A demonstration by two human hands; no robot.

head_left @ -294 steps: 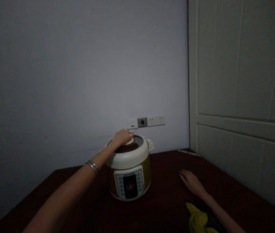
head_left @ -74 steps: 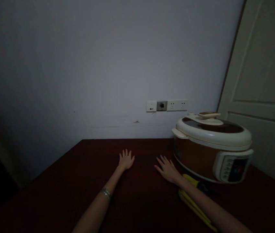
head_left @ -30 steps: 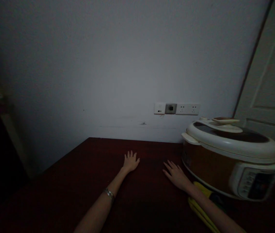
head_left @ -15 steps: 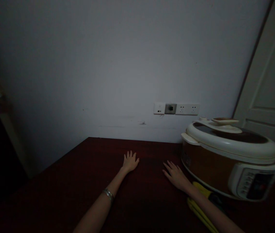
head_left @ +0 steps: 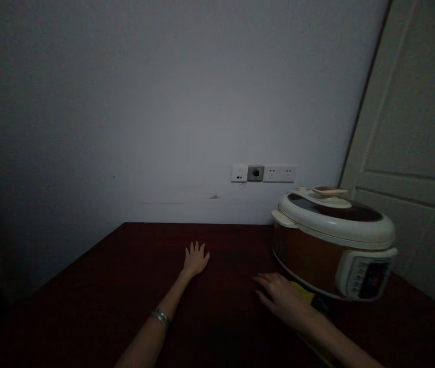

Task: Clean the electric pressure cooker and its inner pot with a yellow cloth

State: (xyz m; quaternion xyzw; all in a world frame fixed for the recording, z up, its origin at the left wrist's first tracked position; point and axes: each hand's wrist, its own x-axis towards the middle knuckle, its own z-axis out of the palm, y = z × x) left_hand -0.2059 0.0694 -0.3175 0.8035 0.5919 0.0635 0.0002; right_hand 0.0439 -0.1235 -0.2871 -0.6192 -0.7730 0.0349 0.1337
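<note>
My left hand point(head_left: 195, 259) lies flat on the dark red table point(head_left: 133, 286), fingers spread and holding nothing; a metal bracelet point(head_left: 160, 317) is on that wrist. My right hand point(head_left: 278, 298) hovers low over the table with its fingers stretched out and nothing in them, just left of an electric pressure cooker point(head_left: 332, 240). The cooker is brown with a cream lid that is closed, and its control panel point(head_left: 366, 278) faces front right. A yellow cloth point(head_left: 305, 292) lies partly hidden under my right wrist, against the cooker's base.
A white wall rises behind the table, with a strip of sockets point(head_left: 263, 174) just above the tabletop. A pale panelled door point(head_left: 412, 153) stands to the right behind the cooker. The room is dim.
My right hand has drawn back toward me and lifted slightly off the table. The view has swung a little to the right. The left hand and the cooker have stayed in place.
</note>
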